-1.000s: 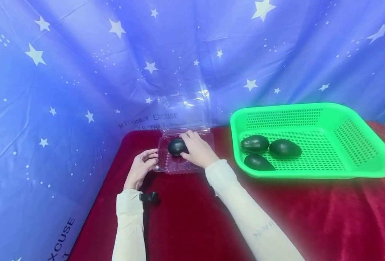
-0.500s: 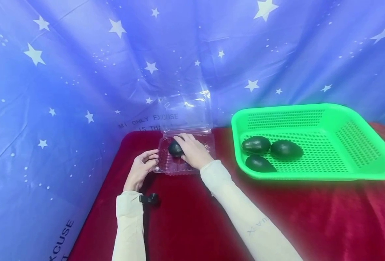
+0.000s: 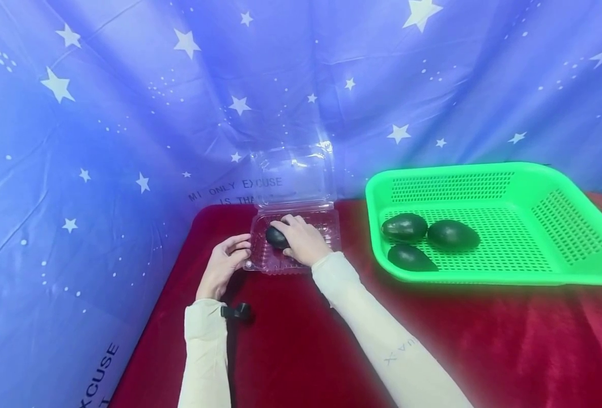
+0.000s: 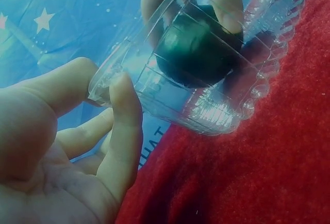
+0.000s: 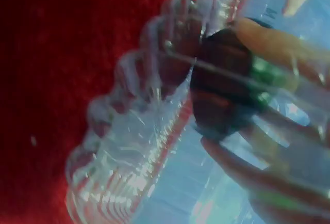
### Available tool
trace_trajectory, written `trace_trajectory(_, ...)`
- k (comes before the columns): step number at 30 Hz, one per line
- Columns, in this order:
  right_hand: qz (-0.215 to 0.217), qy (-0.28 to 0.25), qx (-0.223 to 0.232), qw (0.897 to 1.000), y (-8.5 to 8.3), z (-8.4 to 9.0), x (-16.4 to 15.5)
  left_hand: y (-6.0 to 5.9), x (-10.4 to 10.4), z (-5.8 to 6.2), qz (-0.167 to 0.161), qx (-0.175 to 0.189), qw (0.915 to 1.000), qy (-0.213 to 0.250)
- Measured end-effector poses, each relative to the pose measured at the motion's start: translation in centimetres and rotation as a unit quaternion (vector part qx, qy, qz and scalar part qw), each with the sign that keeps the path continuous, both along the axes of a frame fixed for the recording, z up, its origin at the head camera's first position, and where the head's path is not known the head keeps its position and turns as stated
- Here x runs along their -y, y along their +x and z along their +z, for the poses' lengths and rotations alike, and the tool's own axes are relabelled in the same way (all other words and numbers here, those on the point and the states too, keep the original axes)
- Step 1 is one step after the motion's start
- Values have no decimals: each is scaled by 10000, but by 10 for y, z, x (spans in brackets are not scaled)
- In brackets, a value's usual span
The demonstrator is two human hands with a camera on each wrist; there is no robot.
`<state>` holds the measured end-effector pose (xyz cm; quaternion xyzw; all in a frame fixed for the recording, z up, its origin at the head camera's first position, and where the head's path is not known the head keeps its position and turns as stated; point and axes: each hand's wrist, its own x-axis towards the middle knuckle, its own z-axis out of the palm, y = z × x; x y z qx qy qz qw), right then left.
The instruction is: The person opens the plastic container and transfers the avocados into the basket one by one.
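- Inside the clear plastic clamshell (image 3: 296, 241), the right hand (image 3: 303, 241) curled its fingers (image 4: 227, 4) around a dark avocado (image 3: 276, 237).
- Beside it, the left hand (image 3: 224, 263) pinched the clamshell's left rim between thumb and forefinger.
- Three avocados (image 3: 423, 241) lay in the green basket (image 3: 561, 187), well apart.

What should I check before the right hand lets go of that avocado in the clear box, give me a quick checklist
1. Avocado inside the clear box, not over its rim: ok.
2. Right hand grips the avocado with fingers curled round it: ok.
3. Left hand pinches the box's near left corner to steady it: ok.
4. Lid stands open behind the box, out of the way: ok.
5. Avocado resting on the box floor: cannot tell, the wrist views are blurred by the plastic.
6. Three avocados lie in the green basket, apart from the box: ok.
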<state>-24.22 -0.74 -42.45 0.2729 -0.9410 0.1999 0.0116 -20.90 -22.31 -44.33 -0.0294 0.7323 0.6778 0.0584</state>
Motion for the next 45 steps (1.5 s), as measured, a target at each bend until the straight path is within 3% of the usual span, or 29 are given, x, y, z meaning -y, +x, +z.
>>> trace_trajectory(13,-24,-138,127,9998,3,-3,1,-1,0,-1,0,16,10000,-24)
trace_trajectory(21,-41,-282,-194,9994,7,0,-6,-1,-1,-1,11,50,10000,57)
trace_trajectory(38,-151,-320,-463,9983,21,30,-36,-1,-1,4,-111,-17,9998,-175)
trace_trajectory(45,-222,-394,-494,9978,29,43,-51,-1,-1,4,-112,28,9999,-71)
